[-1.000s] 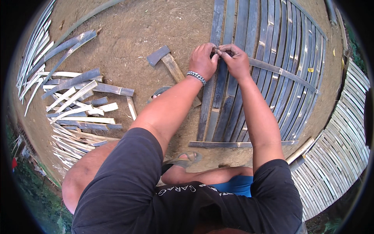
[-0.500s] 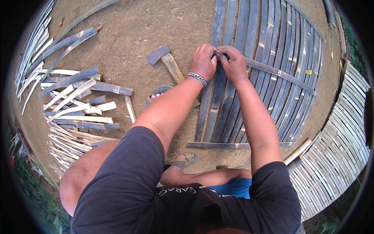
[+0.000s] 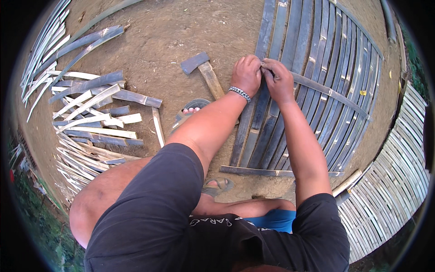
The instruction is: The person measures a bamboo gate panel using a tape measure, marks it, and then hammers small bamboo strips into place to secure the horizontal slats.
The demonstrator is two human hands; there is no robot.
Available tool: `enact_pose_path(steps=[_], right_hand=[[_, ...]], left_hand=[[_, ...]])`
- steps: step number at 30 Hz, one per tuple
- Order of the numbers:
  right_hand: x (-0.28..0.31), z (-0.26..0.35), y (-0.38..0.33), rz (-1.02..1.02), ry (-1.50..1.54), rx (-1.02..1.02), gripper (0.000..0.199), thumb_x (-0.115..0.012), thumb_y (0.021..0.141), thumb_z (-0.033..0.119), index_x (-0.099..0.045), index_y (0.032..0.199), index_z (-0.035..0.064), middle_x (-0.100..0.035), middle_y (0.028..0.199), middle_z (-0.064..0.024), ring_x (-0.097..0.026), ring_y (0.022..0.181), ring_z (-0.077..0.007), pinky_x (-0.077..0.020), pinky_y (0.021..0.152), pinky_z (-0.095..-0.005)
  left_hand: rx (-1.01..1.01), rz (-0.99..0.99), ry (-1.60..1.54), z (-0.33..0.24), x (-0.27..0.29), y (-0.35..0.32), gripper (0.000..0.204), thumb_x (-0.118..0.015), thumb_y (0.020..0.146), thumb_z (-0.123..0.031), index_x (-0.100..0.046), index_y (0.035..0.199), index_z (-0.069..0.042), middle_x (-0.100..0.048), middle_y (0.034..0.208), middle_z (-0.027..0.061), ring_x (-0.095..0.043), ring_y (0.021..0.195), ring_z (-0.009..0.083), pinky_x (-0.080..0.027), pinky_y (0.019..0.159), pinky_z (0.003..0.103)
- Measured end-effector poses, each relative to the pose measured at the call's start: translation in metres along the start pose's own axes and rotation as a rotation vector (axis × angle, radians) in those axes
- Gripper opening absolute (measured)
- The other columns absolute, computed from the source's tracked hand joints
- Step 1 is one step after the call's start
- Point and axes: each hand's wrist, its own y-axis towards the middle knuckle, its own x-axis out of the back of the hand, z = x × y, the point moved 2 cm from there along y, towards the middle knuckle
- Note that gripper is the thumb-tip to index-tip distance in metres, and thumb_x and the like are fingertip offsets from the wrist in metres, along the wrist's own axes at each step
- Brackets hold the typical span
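Note:
Both hands meet over the left side of a panel of dark bamboo slats (image 3: 302, 34), at the left end of a bamboo cross strip (image 3: 331, 93). My left hand (image 3: 247, 75) is closed, its thumb and fingers curled inward, with a chain bracelet on the wrist. Against it, my right hand (image 3: 278, 81) pinches with thumb and forefinger. The fingertips nearly touch, and whatever small thing is between them is hidden. Left of the hands, a hatchet (image 3: 209, 79) with a wooden handle lies on the ground.
Split bamboo pieces (image 3: 106, 93) lie heaped on the bare soil (image 3: 154, 31) at the left. Another bamboo strip (image 3: 253, 171) crosses the panel's near end. A paler slatted panel (image 3: 385, 181) stands at the right. My sandalled foot (image 3: 192, 109) is beside the hatchet.
The whole scene has shifted slightly right and down in the view. My hands stay together at the same spot on the panel, with only a slight change in the fingers.

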Motion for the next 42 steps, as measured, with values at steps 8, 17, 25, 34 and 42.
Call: enact_pose_path(steps=[8, 17, 25, 34, 42], right_hand=[[-0.032, 0.069, -0.097, -0.142, 0.021, -0.163, 0.027, -0.069, 0.079, -0.003, -0.061, 0.104, 0.0026, -0.063, 0.107, -0.0201, -0.064, 0.097, -0.0382, -0.0531, 0.086, -0.0416], [-0.078, 0.115, -0.139, 0.356, -0.064, -0.454, 0.061, -0.072, 0.087, 0.023, -0.045, 0.136, -0.0007, -0.049, 0.130, -0.0248, -0.049, 0.121, -0.0426, -0.0442, 0.101, -0.0463], [-0.089, 0.110, -0.126, 0.337, 0.155, -0.625, 0.076, -0.065, 0.088, 0.035, -0.033, 0.147, -0.0013, -0.046, 0.142, -0.0285, -0.048, 0.127, -0.0464, -0.0421, 0.105, -0.0515], [-0.033, 0.150, -0.164, 0.748, 0.041, -0.779, 0.070, -0.064, 0.086, 0.017, -0.029, 0.145, -0.0004, -0.044, 0.141, -0.0312, -0.054, 0.122, -0.0496, -0.0462, 0.102, -0.0515], [0.082, 0.164, -0.257, 0.708, 0.230, -0.864, 0.064, -0.065, 0.087, 0.013, -0.034, 0.142, 0.0026, -0.056, 0.128, -0.0289, -0.057, 0.120, -0.0442, -0.0462, 0.100, -0.0472]], left_hand=[[-0.014, -0.018, -0.043, 0.011, -0.003, -0.004, 0.013, -0.073, 0.080, -0.007, -0.062, 0.086, -0.007, -0.064, 0.100, 0.0090, -0.060, 0.095, 0.0324, -0.049, 0.085, 0.045], [0.019, -0.044, -0.034, 0.002, -0.002, -0.003, 0.007, -0.072, 0.083, -0.006, -0.065, 0.084, -0.004, -0.067, 0.097, 0.0115, -0.062, 0.093, 0.0333, -0.050, 0.084, 0.044], [0.035, -0.034, -0.037, 0.000, -0.004, 0.000, 0.007, -0.072, 0.082, -0.005, -0.065, 0.084, -0.004, -0.066, 0.096, 0.0117, -0.062, 0.094, 0.0333, -0.050, 0.085, 0.044], [0.065, -0.019, -0.019, -0.002, -0.001, 0.000, 0.009, -0.073, 0.081, -0.005, -0.065, 0.084, -0.004, -0.065, 0.098, 0.0109, -0.061, 0.097, 0.0330, -0.049, 0.087, 0.043], [0.068, -0.011, -0.023, 0.002, -0.003, -0.002, 0.010, -0.073, 0.083, -0.007, -0.063, 0.085, -0.004, -0.064, 0.099, 0.0100, -0.061, 0.097, 0.0325, -0.049, 0.088, 0.044]])
